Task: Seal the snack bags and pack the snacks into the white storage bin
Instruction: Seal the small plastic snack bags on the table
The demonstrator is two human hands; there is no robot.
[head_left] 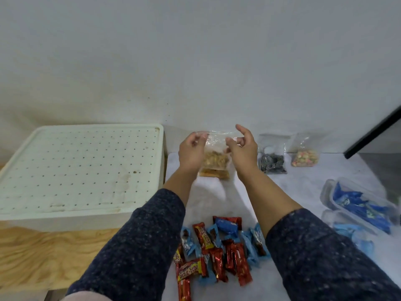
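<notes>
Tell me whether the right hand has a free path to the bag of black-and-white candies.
Probably yes: the right hand, now pinching the nut bag, is just beside the candy bag, with only bare table between them.

Sleeves [134,246]: cut off by near edge. Clear container [338,198], blue packets inside: cut by right edge. Wrapped candy pile [217,253]: left part under left sleeve, one bar clipped at near edge. Snack bag [214,157]: top corners behind fingers [196,140]; seal state unreadable.

"bang-bang" on a yellow-and-red candy wrapper [189,270], other wrapper lettering too blurred to read
</notes>
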